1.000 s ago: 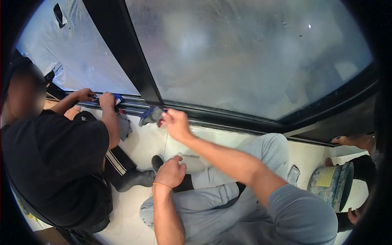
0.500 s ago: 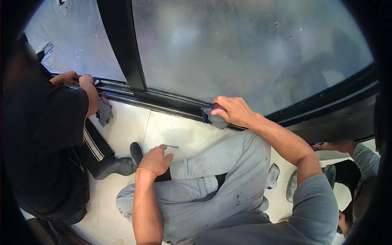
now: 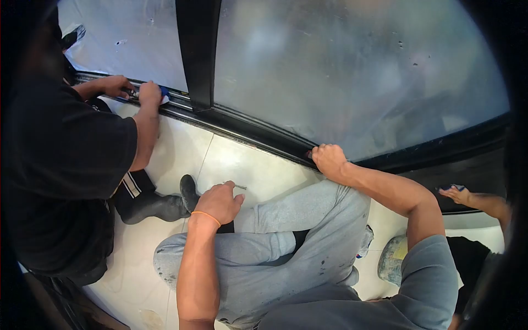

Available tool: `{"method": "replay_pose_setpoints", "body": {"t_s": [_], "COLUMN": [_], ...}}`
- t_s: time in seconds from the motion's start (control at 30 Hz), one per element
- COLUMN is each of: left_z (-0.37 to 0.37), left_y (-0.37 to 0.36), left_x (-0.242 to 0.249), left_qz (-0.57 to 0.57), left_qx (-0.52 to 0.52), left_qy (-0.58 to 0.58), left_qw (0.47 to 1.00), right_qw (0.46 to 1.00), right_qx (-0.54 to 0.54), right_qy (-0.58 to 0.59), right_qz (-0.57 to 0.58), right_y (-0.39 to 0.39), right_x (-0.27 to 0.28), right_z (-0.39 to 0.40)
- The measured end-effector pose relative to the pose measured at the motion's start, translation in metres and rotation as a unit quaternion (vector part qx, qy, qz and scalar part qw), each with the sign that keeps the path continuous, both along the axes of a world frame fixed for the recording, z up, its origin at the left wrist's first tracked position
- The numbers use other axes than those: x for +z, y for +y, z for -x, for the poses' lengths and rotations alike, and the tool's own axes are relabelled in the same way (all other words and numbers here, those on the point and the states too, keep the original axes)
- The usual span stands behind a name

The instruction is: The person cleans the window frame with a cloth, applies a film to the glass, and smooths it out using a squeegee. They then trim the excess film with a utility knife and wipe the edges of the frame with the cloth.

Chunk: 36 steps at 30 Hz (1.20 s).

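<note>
My left hand (image 3: 219, 201), with an orange band at the wrist, hovers by my crossed shins. Its fingers are curled, and a thin metal rod (image 3: 240, 187) sticks out past them; the rest of the rod is hidden. At the black sliding-door track (image 3: 258, 137), my right hand (image 3: 330, 160) is closed and pressed against the lower frame. Only a small dark and red bit of the rag (image 3: 310, 155) shows at its fingertips. Above the track stands a hazy glass panel (image 3: 341, 71) with small marks on it.
At left, a person in a black shirt (image 3: 66, 148) works on the track with both hands, a blue and white cloth (image 3: 164, 94) among the fingers. Another person's hand (image 3: 456, 194) touches the dark lower panel at right. A black boot (image 3: 157, 208) stands near my left hand.
The view has shifted, so the door and track sit differently. My right hand has slid right along the frame, and the rag is now mostly covered. The right-hand person's hand has moved on the panel.
</note>
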State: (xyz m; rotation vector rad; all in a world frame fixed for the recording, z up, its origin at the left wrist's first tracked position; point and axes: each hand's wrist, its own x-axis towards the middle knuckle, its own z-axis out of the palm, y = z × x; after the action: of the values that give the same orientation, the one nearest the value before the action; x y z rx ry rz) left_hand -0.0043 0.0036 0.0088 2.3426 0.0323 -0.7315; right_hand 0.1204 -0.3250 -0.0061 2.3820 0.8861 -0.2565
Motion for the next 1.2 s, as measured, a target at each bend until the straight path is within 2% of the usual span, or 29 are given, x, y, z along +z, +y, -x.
{"method": "replay_pose_setpoints", "body": {"t_s": [0.1, 0.3, 0.5, 0.6, 0.8, 0.9, 1.1, 1.2], "left_z": [0.001, 0.001, 0.003, 0.002, -0.001, -0.001, 0.0, 0.0], "left_y": [-0.001, 0.001, -0.003, -0.002, -0.003, -0.001, 0.006, 0.012], "left_x": [-0.001, -0.002, -0.005, 0.004, 0.01, 0.01, 0.011, 0.003], "left_qz": [-0.002, 0.001, 0.01, 0.008, 0.029, 0.034, 0.042, 0.045], "left_qx": [0.001, 0.0, -0.01, -0.003, 0.007, 0.009, 0.031, 0.027], "left_qy": [-0.003, -0.028, -0.035, -0.009, -0.021, -0.014, -0.02, -0.019], "left_qw": [1.0, 1.0, 0.999, 1.0, 0.999, 0.999, 0.998, 0.998], "right_qw": [0.994, 0.979, 0.982, 0.979, 0.992, 0.976, 0.938, 0.904], "right_qx": [0.033, 0.063, 0.054, 0.06, 0.042, 0.01, 0.042, 0.016], "right_qy": [0.069, 0.1, 0.134, 0.156, 0.082, 0.07, 0.027, 0.026], "right_qz": [0.074, 0.168, 0.124, 0.12, -0.087, -0.206, -0.344, -0.427], "right_y": [0.004, 0.031, 0.02, 0.038, 0.065, 0.127, 0.252, 0.298], "right_x": [-0.016, -0.004, -0.051, -0.048, -0.061, -0.061, -0.078, -0.088], "right_z": [-0.009, -0.001, -0.011, -0.009, -0.027, -0.039, -0.065, -0.075]}}
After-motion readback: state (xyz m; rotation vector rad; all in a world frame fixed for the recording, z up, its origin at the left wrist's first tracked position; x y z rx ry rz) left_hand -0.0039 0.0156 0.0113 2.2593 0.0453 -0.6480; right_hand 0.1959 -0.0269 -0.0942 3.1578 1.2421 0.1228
